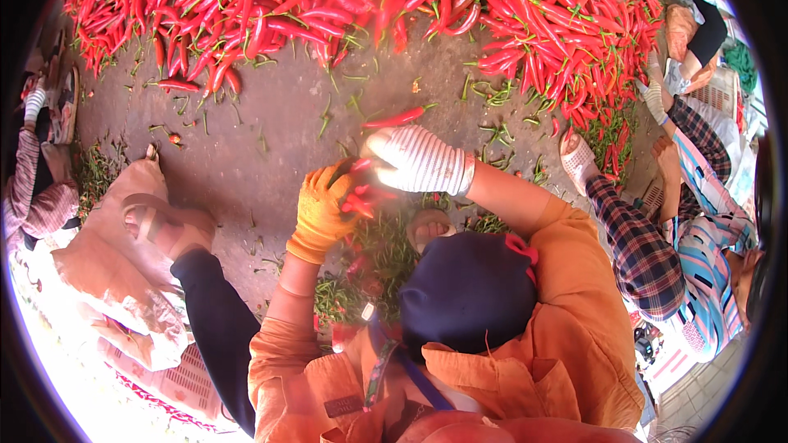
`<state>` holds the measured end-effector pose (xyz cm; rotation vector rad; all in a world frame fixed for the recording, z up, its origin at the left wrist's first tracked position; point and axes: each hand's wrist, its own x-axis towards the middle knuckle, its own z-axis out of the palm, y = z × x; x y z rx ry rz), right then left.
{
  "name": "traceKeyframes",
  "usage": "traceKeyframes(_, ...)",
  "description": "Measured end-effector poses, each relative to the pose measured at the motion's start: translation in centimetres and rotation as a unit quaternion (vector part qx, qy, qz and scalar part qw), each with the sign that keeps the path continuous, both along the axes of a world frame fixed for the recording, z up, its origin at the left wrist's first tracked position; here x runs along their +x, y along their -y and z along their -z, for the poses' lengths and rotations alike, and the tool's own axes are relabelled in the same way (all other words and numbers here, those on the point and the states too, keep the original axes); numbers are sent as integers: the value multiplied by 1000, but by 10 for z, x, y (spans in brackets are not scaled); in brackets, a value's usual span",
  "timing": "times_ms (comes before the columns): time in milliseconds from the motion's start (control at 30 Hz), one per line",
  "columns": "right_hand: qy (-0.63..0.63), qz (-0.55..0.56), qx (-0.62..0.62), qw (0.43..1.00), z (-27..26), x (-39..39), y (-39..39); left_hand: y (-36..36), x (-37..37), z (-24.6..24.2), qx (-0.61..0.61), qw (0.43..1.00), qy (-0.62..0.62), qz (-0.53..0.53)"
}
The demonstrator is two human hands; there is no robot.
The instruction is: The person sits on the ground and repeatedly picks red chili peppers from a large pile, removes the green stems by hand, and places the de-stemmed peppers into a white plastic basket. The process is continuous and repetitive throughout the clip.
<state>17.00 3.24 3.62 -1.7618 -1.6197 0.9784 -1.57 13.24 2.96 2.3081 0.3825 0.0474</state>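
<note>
My left hand (323,209), in an orange glove, is closed around several red chili peppers (358,202) whose ends stick out past the fingers. Close beside it is my right hand (418,160), in a white striped glove, its fingers bent towards the left hand. What those fingers hold, if anything, is hidden. Just beyond the right knuckles shows a single red chili pepper (400,117) with a green stem. Below both hands, green stems (394,252) are heaped on the ground between my legs, partly blurred.
A large pile of red chilies (554,18) spans the far side of the ground (277,111). By my left foot are a pale sack (117,258) and a plastic crate (166,381). A person in plaid trousers (640,246) sits at right; another person's striped sleeve (24,166) shows at left.
</note>
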Motion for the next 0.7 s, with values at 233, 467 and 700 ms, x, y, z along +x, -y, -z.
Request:
traceKeyframes(233,-389,212,-233,866,15,3,18,8,-12,0,31,999,23,36)
traceKeyframes(467,-270,97,-102,953,19,-16,30,18,-16,4,-76,996,-12,35)
traceKeyframes(700,179,-83,-112,974,32,4,35,48,-44,17,-785,544,63,-289)
